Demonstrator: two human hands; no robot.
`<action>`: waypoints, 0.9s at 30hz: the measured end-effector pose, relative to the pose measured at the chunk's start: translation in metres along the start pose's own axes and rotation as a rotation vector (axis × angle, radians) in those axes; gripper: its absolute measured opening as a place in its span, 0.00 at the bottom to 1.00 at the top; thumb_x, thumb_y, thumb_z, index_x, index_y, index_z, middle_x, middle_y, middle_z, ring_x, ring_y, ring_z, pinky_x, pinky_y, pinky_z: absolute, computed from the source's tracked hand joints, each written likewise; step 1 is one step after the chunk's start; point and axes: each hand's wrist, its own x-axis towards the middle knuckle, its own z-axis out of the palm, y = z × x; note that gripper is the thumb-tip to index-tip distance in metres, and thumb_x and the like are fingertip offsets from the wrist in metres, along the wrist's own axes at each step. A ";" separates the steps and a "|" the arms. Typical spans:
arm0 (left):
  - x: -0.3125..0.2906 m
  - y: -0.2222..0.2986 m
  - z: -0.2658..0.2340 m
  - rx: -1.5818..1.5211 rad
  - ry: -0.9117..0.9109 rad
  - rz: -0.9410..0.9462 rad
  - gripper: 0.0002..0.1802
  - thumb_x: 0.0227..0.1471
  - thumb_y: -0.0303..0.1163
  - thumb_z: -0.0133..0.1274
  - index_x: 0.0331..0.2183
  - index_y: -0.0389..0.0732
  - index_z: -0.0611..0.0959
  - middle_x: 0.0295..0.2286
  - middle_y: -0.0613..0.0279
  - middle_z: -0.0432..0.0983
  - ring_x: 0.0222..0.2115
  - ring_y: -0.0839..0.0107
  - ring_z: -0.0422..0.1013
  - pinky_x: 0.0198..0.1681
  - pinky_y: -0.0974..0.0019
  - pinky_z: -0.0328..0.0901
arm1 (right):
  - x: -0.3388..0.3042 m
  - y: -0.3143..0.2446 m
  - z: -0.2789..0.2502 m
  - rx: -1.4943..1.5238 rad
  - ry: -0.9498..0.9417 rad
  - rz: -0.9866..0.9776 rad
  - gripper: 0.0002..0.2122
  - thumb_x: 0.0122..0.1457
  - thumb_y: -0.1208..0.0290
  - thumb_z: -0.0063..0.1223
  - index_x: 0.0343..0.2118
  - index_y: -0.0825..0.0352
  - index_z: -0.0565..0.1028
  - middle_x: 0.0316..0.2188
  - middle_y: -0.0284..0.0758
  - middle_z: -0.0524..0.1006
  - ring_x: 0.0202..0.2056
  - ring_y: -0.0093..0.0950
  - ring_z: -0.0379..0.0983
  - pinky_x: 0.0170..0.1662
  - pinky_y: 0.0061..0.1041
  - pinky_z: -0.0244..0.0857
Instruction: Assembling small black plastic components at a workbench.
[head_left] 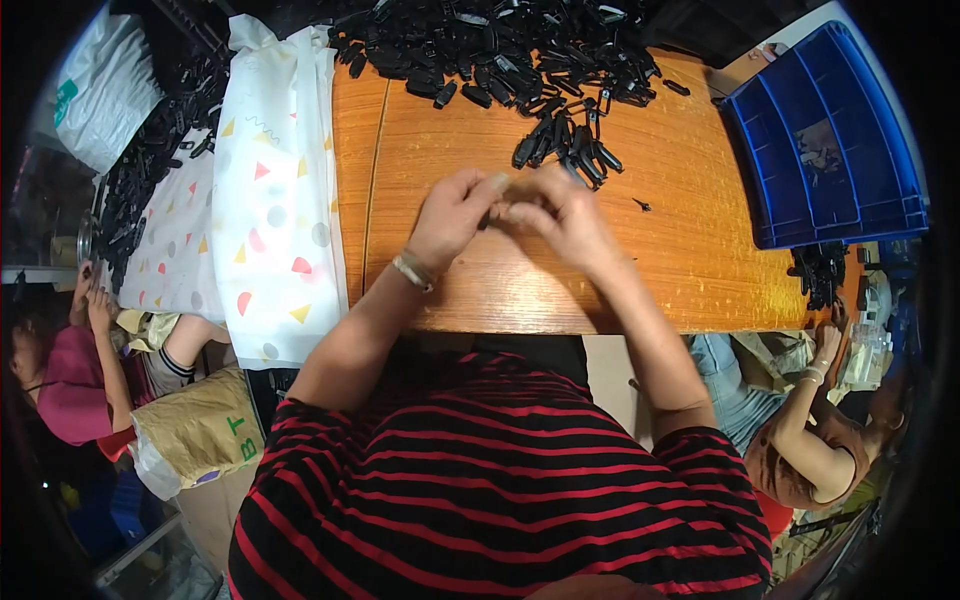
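Observation:
Both my hands meet over the wooden table [440, 130], just short of the pile. My left hand [450, 218] is closed, its thumb and fingers pinching a small black plastic piece [486, 221], of which only a dark end shows. Facing it, my right hand [568, 218] has its fingers curled in at the same piece. Motion smears its fingertips, and what they grip is hidden. Just beyond my hands lies a small cluster of black plastic parts [560, 140], long and narrow. A tiny black part [642, 205] lies alone to the right of my right hand.
A large heap of black parts [500, 50] covers the table's far side. White patterned cloth [280, 200] lies along the left. At the right, a blue plastic crate [825, 140] stands tilted, with more black parts [820, 275] near it. Other people sit at both sides.

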 end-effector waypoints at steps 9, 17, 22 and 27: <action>0.066 -0.005 0.021 1.015 0.265 0.356 0.11 0.44 0.35 0.62 0.30 0.41 0.79 0.27 0.57 0.77 0.29 0.58 0.75 0.30 0.58 0.67 | 0.041 0.047 -0.029 -0.624 0.037 -0.174 0.12 0.51 0.76 0.57 0.40 0.64 0.76 0.38 0.38 0.72 0.32 0.42 0.74 0.33 0.36 0.70; 0.054 0.013 -0.012 1.174 0.196 0.046 0.09 0.47 0.36 0.56 0.28 0.42 0.83 0.29 0.56 0.78 0.30 0.54 0.74 0.32 0.55 0.68 | 0.041 0.051 -0.031 -0.727 -0.047 -0.028 0.08 0.53 0.78 0.53 0.36 0.70 0.73 0.35 0.43 0.71 0.32 0.41 0.75 0.33 0.38 0.70; 0.044 0.021 -0.018 1.227 0.293 0.111 0.11 0.47 0.38 0.58 0.32 0.42 0.84 0.33 0.56 0.78 0.32 0.55 0.75 0.32 0.55 0.68 | 0.041 0.060 -0.034 -0.713 -0.045 -0.031 0.07 0.54 0.76 0.53 0.35 0.71 0.72 0.34 0.44 0.71 0.31 0.42 0.75 0.33 0.38 0.70; 0.046 0.011 -0.006 1.303 0.218 0.240 0.11 0.45 0.36 0.61 0.33 0.42 0.84 0.30 0.57 0.75 0.30 0.57 0.74 0.31 0.57 0.67 | 0.037 0.034 -0.026 -0.543 0.061 -0.010 0.07 0.55 0.74 0.55 0.34 0.70 0.73 0.32 0.44 0.72 0.30 0.42 0.74 0.32 0.37 0.70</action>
